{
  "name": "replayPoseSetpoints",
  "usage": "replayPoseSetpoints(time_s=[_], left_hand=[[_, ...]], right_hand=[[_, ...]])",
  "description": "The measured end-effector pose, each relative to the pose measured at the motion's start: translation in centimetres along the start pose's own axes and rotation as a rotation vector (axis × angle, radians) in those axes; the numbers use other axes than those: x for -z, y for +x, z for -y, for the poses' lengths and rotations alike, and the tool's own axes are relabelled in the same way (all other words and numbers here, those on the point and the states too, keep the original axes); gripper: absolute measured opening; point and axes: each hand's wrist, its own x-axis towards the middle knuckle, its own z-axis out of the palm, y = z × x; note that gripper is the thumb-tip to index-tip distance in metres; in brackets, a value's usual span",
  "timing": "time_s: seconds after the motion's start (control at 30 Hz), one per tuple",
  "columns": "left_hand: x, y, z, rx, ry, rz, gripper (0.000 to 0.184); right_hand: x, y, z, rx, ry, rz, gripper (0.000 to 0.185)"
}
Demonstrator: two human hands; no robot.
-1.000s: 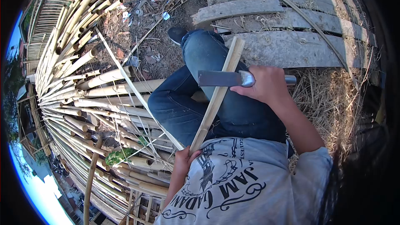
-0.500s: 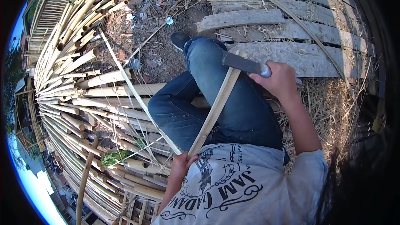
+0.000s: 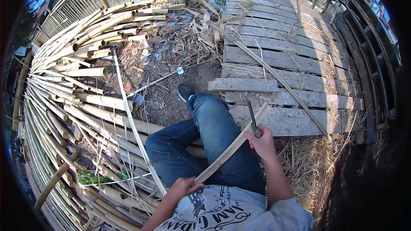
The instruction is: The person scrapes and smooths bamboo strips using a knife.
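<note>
My left hand is closed around the near end of a split bamboo strip, close to my waist. The strip slants up and right across my raised thigh, and its far end passes over the edge of the plank platform. My right hand grips a broad-bladed knife by the handle, which is mostly hidden in the fingers. Its dark blade is seen nearly edge-on, pointing up beside the strip's far part. Whether blade and strip touch, I cannot tell.
Many bamboo poles lie stacked on my left. A long pale strip leans across them. The wooden plank platform is ahead right, with a thin pole across it. Shavings cover the ground at right.
My view has tilted up. The knife has turned from showing its broad side across the strip's end to nearly edge-on, pointing up. The strip's far end has swung right.
</note>
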Motion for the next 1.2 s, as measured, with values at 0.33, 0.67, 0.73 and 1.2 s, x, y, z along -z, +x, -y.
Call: replayPoseSetpoints(time_s=[0.33, 0.67, 0.73, 1.2], left_hand=[[11.5, 2.9, -19.2, -0.592, -0.5, 0.177, 0.064], [11.9, 1.8, -24.4, -0.969, -0.838, 0.595, 0.064], [11.4, 1.7, -24.2, -0.953, -0.85, 0.604, 0.064], [10.3, 3.4, -23.5, -0.866, -0.853, 0.656, 0.064]], right_hand=[[-0.9, 0.4, 0.6, 0.097, 0.028, -0.091, 0.02], [-4.7, -0.4, -0.1, 0.356, -0.546, 0.053, 0.027], [-4.8, -0.2, 0.4, 0.294, -0.504, 0.063, 0.026], [-4.1, 1.4, -0.6, 0.217, -0.388, 0.168, 0.023]])
